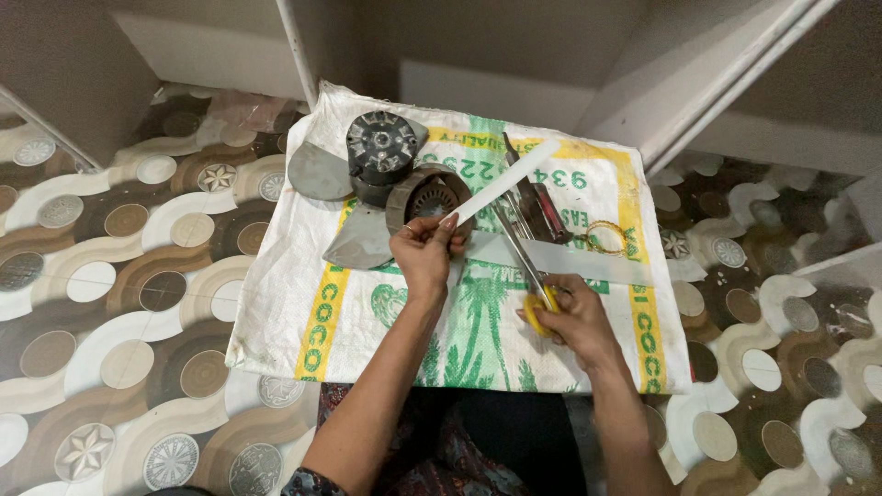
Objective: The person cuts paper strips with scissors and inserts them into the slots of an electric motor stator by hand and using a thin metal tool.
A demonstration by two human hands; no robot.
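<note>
**Scissors at a white strip, over a sack on the floor**

Nearest, the right hand (pixel 568 317) has its grip clenched round the yellow handles of the scissors (pixel 525 262), whose blades point away toward the white strip (pixel 505 181). The left hand (pixel 424 250) pinches that strip's near end; the strip slants up and to the right. Both work above a printed woven sack (pixel 367 321) spread on the patterned floor (pixel 119 276). Just beyond the left hand sits a round motor stator (pixel 424 196) (possibly touching the fingers), then a dark motor housing (pixel 380 152) with grey fan blades (pixel 320 174).
</note>
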